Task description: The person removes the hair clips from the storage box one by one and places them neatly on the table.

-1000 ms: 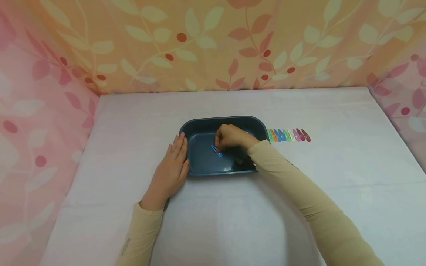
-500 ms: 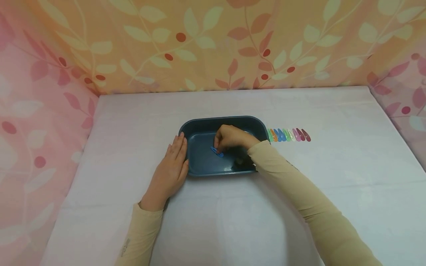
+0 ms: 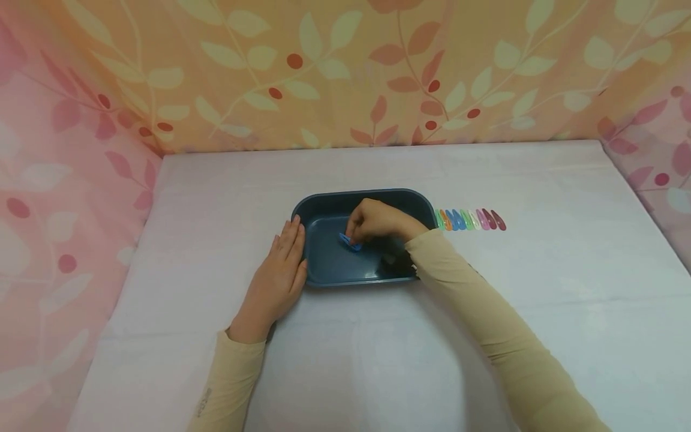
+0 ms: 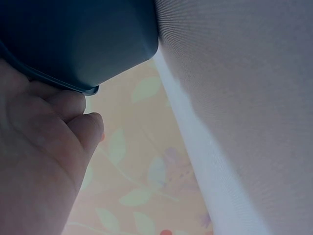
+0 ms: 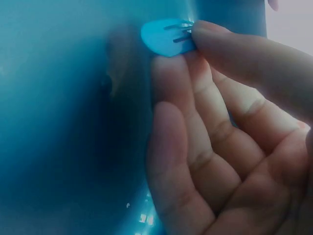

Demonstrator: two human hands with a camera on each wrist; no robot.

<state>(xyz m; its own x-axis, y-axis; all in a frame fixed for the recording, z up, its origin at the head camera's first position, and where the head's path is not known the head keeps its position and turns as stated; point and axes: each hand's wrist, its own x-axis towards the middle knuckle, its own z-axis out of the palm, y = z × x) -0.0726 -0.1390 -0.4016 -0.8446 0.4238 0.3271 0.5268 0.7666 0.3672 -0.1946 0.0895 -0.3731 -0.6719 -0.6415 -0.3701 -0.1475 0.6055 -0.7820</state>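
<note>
A dark blue rectangular tray (image 3: pixel 335 264) stands in the middle of the table. My right hand (image 3: pixel 375 220) reaches into it and pinches a blue snap hair clip (image 3: pixel 348 242) between thumb and fingertips, over the tray's floor. Up close in the right wrist view, the clip's rounded end (image 5: pixel 164 38) sticks out past the fingertips, and the thumb covers the rest. My left hand (image 3: pixel 276 275) lies against the tray's left side, its fingers extended along the rim. From the left wrist view, the fingers (image 4: pixel 73 105) touch the tray's outer edge.
Just right of the tray, several snap hair clips (image 3: pixel 469 219) in green, orange, blue, white, pink and dark red lie side by side in a row. A white cloth covers the table (image 3: pixel 178 258). Patterned curtains (image 3: pixel 345 72) enclose the back and sides.
The right hand has shifted slightly up and left with the blue hair clip, whose angle has changed a little. The left hand stays on the tray.
</note>
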